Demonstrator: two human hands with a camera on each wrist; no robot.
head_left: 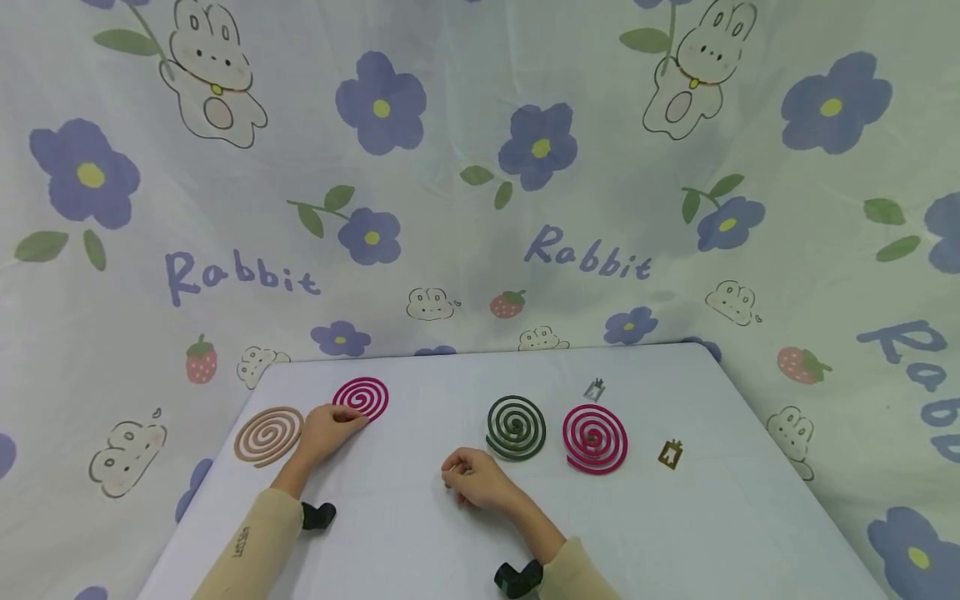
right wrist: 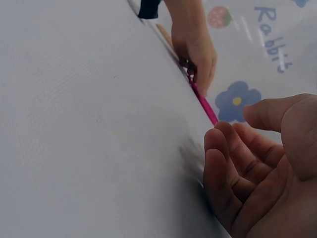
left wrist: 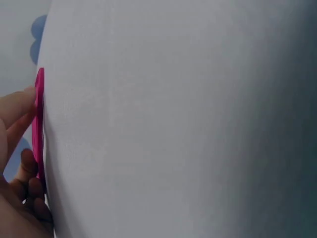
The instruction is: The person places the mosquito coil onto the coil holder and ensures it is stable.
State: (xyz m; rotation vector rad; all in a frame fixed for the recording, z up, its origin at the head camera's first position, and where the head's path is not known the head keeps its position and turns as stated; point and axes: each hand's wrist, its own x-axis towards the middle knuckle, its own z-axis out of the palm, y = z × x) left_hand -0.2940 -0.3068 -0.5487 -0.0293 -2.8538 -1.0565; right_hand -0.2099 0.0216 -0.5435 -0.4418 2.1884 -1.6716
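On the left of the table lies a pink mosquito coil (head_left: 372, 390). My left hand (head_left: 327, 429) is at its near-left edge, thumb and fingers pinching it; in the left wrist view the pink coil (left wrist: 38, 129) appears edge-on, with fingers (left wrist: 19, 105) on it. A tan mosquito coil (head_left: 258, 435) lies just left of that hand. Loosely curled and holding nothing, my right hand (head_left: 480, 479) hovers over the middle of the table, nearest a dark green coil (head_left: 516, 428). A second pink coil (head_left: 595, 439), larger-looking, sits right of the green one.
Behind the right pink coil is a small silver metal coil stand (head_left: 594, 390); a brass-coloured one (head_left: 671, 454) lies farther right. The white tabletop (head_left: 420, 550) ends against a rabbit-and-flower printed cloth (head_left: 450, 183). Black wrist devices (head_left: 318, 516) sit on both forearms.
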